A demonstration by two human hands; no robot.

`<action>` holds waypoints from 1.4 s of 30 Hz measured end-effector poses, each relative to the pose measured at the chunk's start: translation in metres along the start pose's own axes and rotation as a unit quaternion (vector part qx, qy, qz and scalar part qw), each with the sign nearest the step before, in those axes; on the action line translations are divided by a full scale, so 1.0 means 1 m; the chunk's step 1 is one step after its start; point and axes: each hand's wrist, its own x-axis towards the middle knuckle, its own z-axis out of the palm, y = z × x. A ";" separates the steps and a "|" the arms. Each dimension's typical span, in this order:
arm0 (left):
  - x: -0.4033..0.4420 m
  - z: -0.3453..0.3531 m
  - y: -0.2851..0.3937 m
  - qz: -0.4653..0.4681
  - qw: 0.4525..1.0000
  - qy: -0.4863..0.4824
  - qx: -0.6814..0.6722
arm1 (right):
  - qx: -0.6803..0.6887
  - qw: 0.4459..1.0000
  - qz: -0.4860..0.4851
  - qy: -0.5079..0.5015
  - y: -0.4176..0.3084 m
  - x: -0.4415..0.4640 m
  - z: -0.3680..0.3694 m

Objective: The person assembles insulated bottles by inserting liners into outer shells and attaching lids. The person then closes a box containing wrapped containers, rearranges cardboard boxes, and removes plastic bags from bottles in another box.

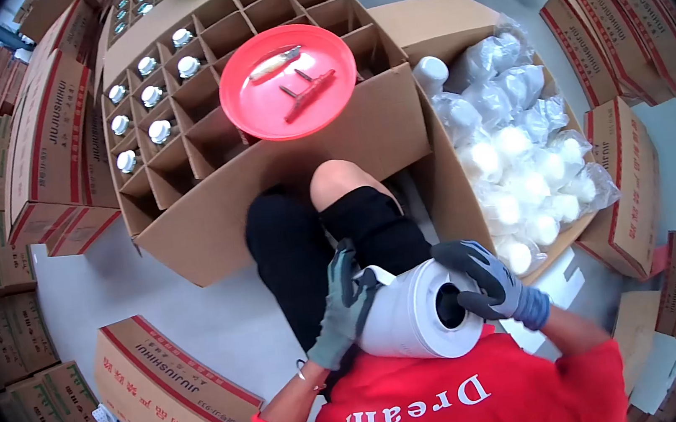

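Observation:
A thick white roll (394,322) with a dark round hole in its end lies across my lap, against my red shirt. My gloved left hand (343,305) grips its left side, and a small white flap (378,274) sticks up beside those fingers. On the other end, my gloved right hand (486,284) holds the rim, with fingertips at the hole. Beyond my knees, a red plastic dish (258,107) rests on a divided carton (289,154). In the dish lie a pale-handled tool (274,64) and a red tool with metal prongs (309,96).
Several white-capped bottles (159,132) stand in the carton's left compartments. To the right, an open box (453,188) holds many white bottles (520,146), some in clear plastic. Printed cartons (174,391) stand around me on the grey floor (169,282).

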 end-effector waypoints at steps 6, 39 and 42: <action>0.000 -0.050 0.039 -0.125 0.967 -0.215 -0.059 | -0.214 0.934 0.276 -0.077 -0.002 -0.041 0.008; 0.064 -0.080 0.161 0.372 0.863 -0.033 0.339 | 0.536 0.827 0.119 0.122 0.018 0.127 0.016; 0.051 -0.135 0.113 0.196 0.971 0.095 0.099 | 0.151 0.984 -0.090 0.034 0.016 0.184 0.000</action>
